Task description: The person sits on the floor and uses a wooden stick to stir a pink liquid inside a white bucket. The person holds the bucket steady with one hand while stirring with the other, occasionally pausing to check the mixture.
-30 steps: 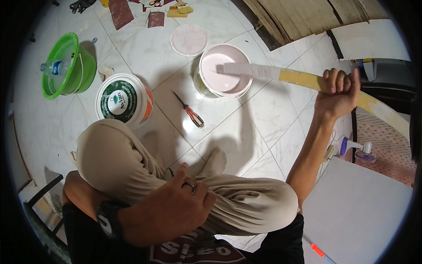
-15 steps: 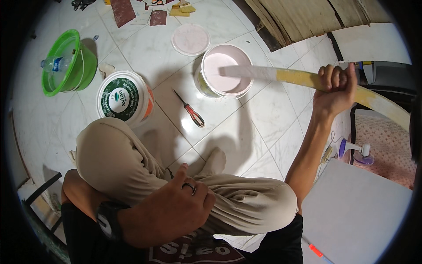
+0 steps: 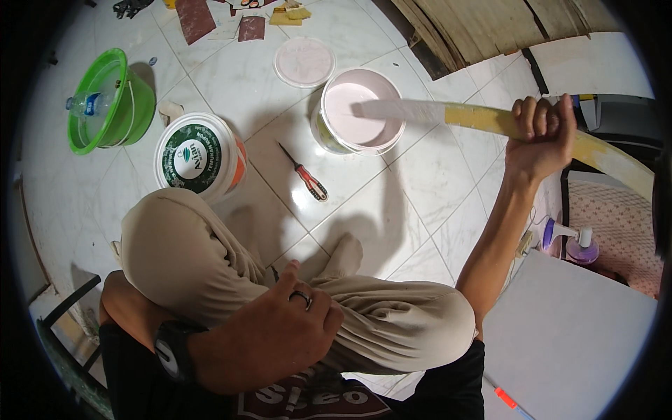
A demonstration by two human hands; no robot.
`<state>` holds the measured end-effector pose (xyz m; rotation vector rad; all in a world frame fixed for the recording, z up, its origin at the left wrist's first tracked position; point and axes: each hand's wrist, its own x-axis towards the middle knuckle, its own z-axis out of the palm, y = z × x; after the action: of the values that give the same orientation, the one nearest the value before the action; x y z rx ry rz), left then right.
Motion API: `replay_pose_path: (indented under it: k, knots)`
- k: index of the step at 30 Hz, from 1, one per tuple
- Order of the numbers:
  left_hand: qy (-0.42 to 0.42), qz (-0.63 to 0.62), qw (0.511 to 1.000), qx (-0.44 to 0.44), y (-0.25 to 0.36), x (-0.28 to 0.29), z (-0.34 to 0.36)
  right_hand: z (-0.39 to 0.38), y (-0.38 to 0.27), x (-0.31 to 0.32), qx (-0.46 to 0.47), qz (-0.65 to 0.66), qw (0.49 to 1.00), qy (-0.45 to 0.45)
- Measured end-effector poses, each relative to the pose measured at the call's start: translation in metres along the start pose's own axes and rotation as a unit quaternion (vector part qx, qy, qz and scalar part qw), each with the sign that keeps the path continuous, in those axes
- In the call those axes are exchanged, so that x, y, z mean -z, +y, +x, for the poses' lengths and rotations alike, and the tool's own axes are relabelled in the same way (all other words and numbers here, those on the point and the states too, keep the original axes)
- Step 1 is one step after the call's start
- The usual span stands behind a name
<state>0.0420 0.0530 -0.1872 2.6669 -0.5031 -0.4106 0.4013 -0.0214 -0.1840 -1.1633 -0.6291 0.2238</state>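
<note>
My right hand (image 3: 539, 138) is closed around a long flat wooden stick (image 3: 483, 119), pale at its far end and yellowish further along. Its coated tip dips into pale pink paint (image 3: 351, 119) inside a white bucket (image 3: 395, 140) on the tiled floor. Across my lap lies my left hand (image 3: 280, 336), a ring on it, its index finger stretched out and the others loosely bent; nothing shows in it. The palm side is hidden. A red-and-black screwdriver (image 3: 309, 183) rests on the floor between my legs and the bucket.
A round lid (image 3: 305, 62) lies beyond the bucket. Left of it stand a closed tub (image 3: 194, 157) and a green bucket (image 3: 143, 105) holding a plastic bottle. Sandpaper pieces (image 3: 194, 21) lie at the back, wooden boards (image 3: 476, 35) at far right, a grey-white panel (image 3: 567, 336) near right.
My right hand has shifted slightly to the right with the stick, whose tip stays in the bucket. My left hand has stayed where it was.
</note>
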Motion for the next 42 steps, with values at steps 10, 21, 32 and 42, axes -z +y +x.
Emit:
replay_pose_path:
  k: [10, 21, 32, 42]
  knots:
    - [0.002, -0.007, 1.0, 0.004, 0.002, -0.002, 0.001, 0.002, -0.024, -0.028, 0.038, 0.023, 0.983, -0.177]
    - [0.027, -0.013, 1.0, 0.003, 0.001, -0.006, 0.0, -0.022, -0.006, -0.022, 0.01, -0.088, 0.972, -0.216]
    - [0.022, -0.011, 1.0, 0.012, 0.001, -0.004, -0.001, -0.027, -0.021, -0.029, 0.011, -0.094, 0.959, -0.267]
    - [0.026, -0.009, 1.0, 0.006, 0.001, -0.003, -0.002, -0.016, -0.025, -0.038, 0.057, -0.092, 0.959, -0.263]
